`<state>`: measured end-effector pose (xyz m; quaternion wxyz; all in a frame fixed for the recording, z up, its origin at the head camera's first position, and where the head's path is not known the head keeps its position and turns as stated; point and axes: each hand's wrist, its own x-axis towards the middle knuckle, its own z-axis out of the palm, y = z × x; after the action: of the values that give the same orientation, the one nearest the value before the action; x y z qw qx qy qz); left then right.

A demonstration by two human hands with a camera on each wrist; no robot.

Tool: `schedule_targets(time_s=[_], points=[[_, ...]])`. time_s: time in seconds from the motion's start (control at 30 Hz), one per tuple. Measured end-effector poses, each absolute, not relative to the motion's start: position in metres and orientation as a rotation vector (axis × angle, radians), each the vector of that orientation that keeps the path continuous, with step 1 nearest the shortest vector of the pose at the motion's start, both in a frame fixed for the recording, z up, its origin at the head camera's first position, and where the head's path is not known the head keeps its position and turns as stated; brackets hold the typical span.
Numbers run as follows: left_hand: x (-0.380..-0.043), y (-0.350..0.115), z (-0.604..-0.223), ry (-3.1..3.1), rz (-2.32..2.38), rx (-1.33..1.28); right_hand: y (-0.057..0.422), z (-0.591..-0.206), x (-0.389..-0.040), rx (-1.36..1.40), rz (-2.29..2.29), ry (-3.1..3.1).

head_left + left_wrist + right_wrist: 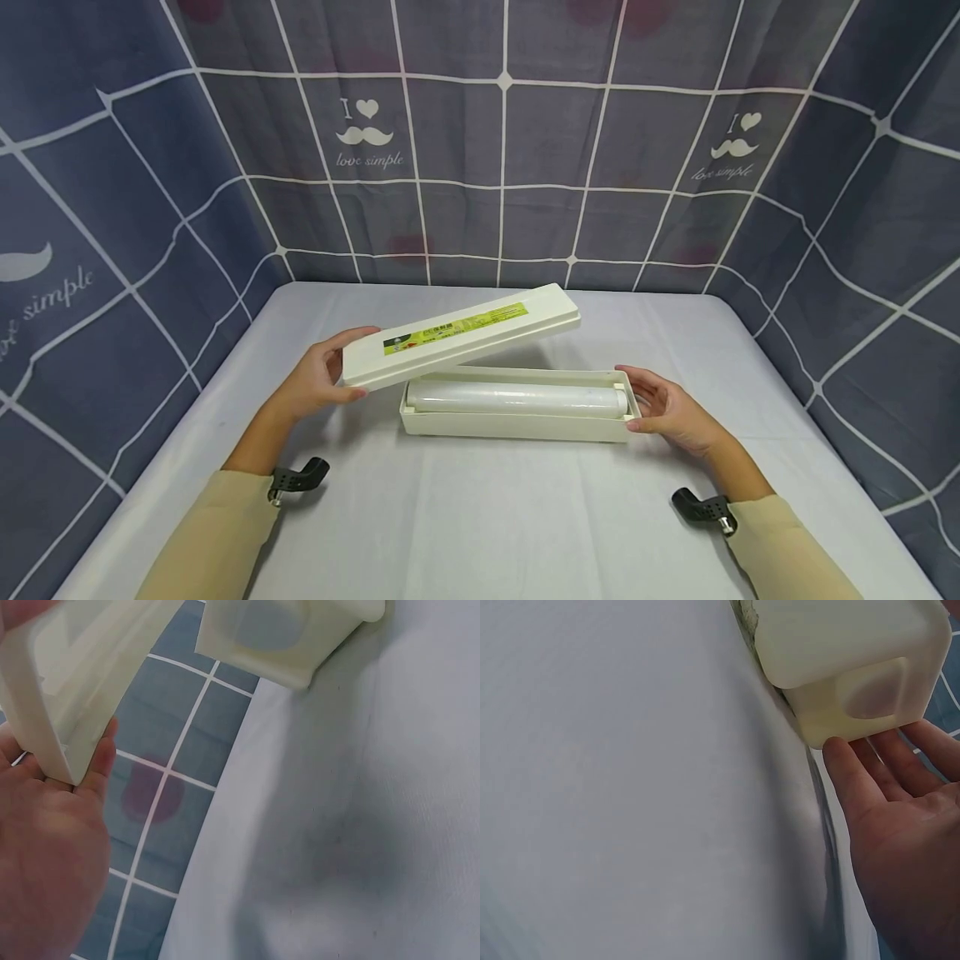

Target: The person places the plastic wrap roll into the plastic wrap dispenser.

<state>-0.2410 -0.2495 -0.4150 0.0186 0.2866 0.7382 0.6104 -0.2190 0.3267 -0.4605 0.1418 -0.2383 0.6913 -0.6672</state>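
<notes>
In the head view, a long white cling film box point(517, 427) lies lidless on the table, with a roll of cling film point(517, 399) inside. My left hand point(318, 375) grips the left end of its white lid point(468, 340), which bears a green and yellow label. The lid slants up to the right above the box. At the box's right end, my right hand point(675, 412) holds it, thumb at the front corner and fingers behind. From the left wrist, the lid's hollow underside point(97, 675) shows. In the right wrist view, thumb and fingertips touch the box end point(855, 645).
A white cloth point(487, 517) covers the table. Dark grey-blue checked curtains point(457, 133) enclose its back and both sides. A black wrist mount point(300, 477) sits at the left sleeve and another mount point(701, 507) at the right.
</notes>
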Motion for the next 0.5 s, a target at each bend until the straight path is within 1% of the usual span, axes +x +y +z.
schedule_targets(time_s=[0.27, 0.5], points=[[-0.243, -0.247, -0.416, 2.262, 1.889, 0.895, 0.325, -0.457, -0.220, -0.671, -1.888, 2.062], [-0.244, -0.244, -0.417, 2.208, 1.858, 0.961, 0.321, -0.445, -0.226, -0.692, -1.791, 2.265]])
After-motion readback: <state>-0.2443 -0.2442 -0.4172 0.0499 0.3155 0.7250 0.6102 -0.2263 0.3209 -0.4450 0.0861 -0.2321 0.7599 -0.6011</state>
